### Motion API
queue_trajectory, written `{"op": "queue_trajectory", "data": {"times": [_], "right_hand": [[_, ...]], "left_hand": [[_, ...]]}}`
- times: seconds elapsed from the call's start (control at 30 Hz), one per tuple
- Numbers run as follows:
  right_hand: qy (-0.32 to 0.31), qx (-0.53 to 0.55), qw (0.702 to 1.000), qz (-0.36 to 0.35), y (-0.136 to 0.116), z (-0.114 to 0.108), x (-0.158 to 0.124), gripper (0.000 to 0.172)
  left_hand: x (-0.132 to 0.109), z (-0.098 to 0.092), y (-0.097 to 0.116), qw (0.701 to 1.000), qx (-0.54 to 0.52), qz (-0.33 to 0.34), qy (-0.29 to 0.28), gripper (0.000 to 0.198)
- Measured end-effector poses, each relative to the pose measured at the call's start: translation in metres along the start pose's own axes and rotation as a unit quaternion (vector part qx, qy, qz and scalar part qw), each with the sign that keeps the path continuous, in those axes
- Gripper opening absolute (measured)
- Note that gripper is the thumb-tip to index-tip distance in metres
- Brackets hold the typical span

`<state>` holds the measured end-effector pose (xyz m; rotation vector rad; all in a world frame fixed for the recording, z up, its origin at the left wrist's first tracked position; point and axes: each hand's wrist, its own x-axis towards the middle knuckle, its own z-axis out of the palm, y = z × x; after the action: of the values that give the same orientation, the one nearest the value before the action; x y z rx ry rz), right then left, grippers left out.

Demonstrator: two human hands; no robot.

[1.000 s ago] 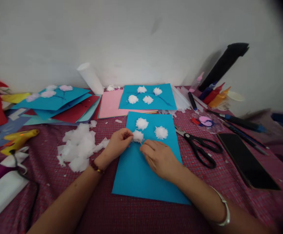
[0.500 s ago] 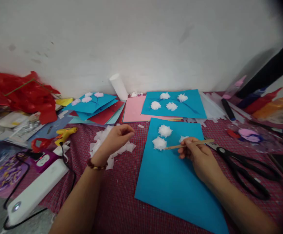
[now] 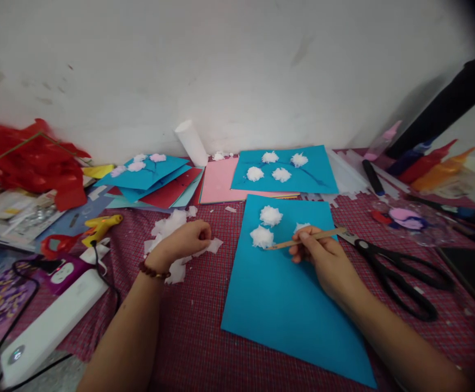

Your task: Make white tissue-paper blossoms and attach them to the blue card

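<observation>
My right hand (image 3: 317,258) holds a flat wooden stick (image 3: 284,245) over a blue sheet (image 3: 290,305). The stick's left tip is just below a white tissue flower (image 3: 262,237). Another white flower (image 3: 271,215) lies above it, and a third (image 3: 302,226) is partly hidden behind my right fingers. My left hand (image 3: 188,239) is over a pile of white tissue pieces (image 3: 172,223), its fingers curled together; what they hold, if anything, is too small to make out.
Black-handled scissors (image 3: 401,267) lie right of the blue sheet. Behind it is a second blue sheet (image 3: 241,188) with white flowers. A yellow glue gun (image 3: 102,226), a purple socket (image 3: 61,275) and a white power strip (image 3: 53,329) are at the left.
The view has shifted slightly, moving the scene leftward. My left fingers have curled in more and the hand sits lower over the tissue pieces. My right hand keeps the stick near the same flower.
</observation>
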<state>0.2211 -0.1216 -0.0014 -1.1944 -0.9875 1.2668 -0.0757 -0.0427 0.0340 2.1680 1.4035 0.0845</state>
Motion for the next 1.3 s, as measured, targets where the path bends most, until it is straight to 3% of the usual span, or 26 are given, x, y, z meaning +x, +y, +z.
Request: {"op": "queue_trajectory", "data": {"times": [0.17, 0.37, 0.43, 0.57, 0.7, 1.0, 1.2, 1.3], "right_hand": [[0.006, 0.003, 1.0, 0.008, -0.001, 0.002, -0.001, 0.033], [0.001, -0.002, 1.0, 0.001, -0.003, 0.002, -0.001, 0.031], [-0.001, -0.005, 1.0, -0.007, -0.003, 0.002, -0.001, 0.029], [-0.009, -0.015, 1.0, -0.019, -0.001, 0.002, -0.001, 0.026], [-0.032, -0.037, 0.999, -0.023, -0.001, 0.004, -0.001, 0.025], [-0.053, -0.077, 0.995, -0.037, 0.002, 0.008, -0.003, 0.021], [-0.031, -0.082, 0.995, -0.055, 0.006, 0.007, -0.001, 0.019], [-0.028, -0.078, 0.995, -0.048, 0.008, 0.006, 0.0, 0.021]], "left_hand": [[-0.004, -0.011, -0.003, 0.992, -0.126, -0.012, -0.007, 0.013], [-0.023, -0.027, 0.01, 0.955, -0.296, -0.008, 0.011, 0.019], [-0.022, -0.026, 0.009, 0.962, -0.271, -0.011, 0.025, 0.017], [-0.013, -0.02, 0.0, 0.98, -0.161, -0.044, 0.111, 0.018], [-0.009, -0.014, 0.006, 0.965, -0.19, -0.034, 0.178, 0.018], [0.005, 0.027, 0.049, 0.951, -0.309, 0.02, -0.004, 0.016], [0.011, 0.043, 0.047, 0.956, -0.277, 0.068, -0.064, 0.01], [0.012, 0.042, 0.05, 0.962, -0.242, 0.112, -0.051, 0.01]]}}
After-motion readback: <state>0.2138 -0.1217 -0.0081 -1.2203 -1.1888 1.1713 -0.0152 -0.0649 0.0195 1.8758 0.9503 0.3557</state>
